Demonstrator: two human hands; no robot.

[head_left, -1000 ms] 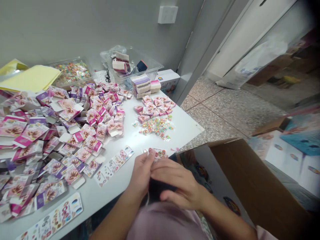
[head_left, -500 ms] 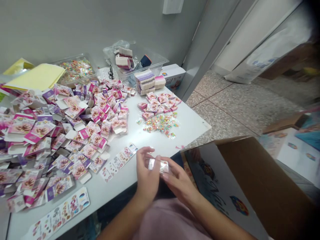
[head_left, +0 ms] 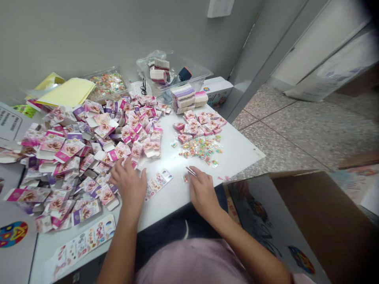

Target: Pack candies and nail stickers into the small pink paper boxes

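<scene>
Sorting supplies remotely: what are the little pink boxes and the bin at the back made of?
The pink boxes look like thin printed card with a slight sheen: flat white flaps fold out. The bin seems clear, glossy plastic, since its contents show through the walls.

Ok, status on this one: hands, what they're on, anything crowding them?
Left hand palm down on pink folded cartons, grip unclear. Right hand pinching small clear packet. Sticker strip between hands; loose bead packets just beyond.

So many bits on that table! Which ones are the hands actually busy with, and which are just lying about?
In hand:
left hand on the pink flat cartons
right hand with a small clear packet

Lying about:
yellow paper
clear tub
brown cardboard box
</scene>
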